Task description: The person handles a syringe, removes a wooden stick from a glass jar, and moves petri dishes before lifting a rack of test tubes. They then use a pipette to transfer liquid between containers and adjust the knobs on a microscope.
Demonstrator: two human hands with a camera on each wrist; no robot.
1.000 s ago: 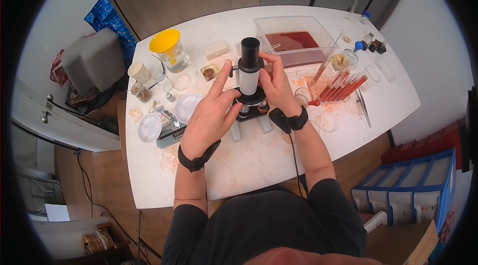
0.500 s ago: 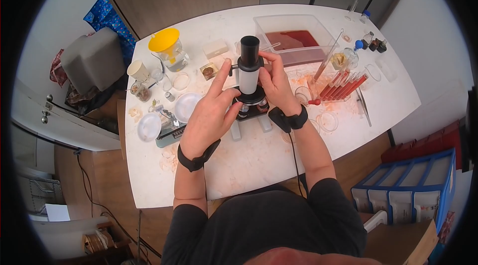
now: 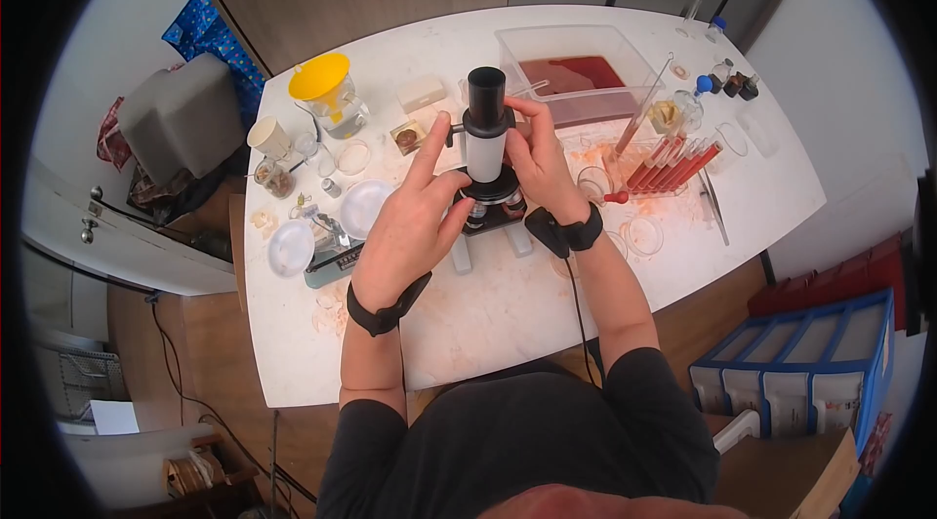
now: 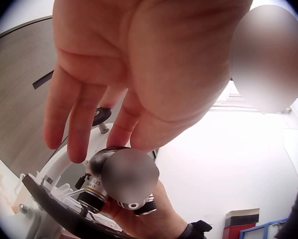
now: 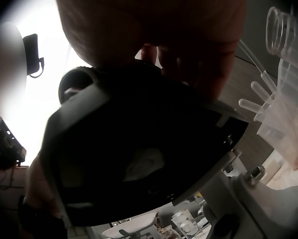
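A microscope (image 3: pixel 485 156) with a white tube and black top stands upright in front of me. My left hand (image 3: pixel 402 231) holds its lower black rim between thumb and forefinger, while the other fingers reach up straight along its left side. From the right, my right hand (image 3: pixel 547 173) has its fingers bent round the tube below the black top. In the left wrist view, a silver objective (image 4: pixel 93 189) hangs under the thumb and forefinger. The dark microscope body (image 5: pixel 139 149) fills most of the right wrist view and hides the right fingertips.
Test tubes of red liquid (image 3: pixel 673 168) stand in a rack on the right. Behind is a clear plastic tub (image 3: pixel 610 114) with dark red liquid. A yellow funnel (image 3: pixel 320 78), jars and white dishes (image 3: pixel 291 248) sit on the left. A cable (image 3: pixel 578 304) hangs from the right wrist.
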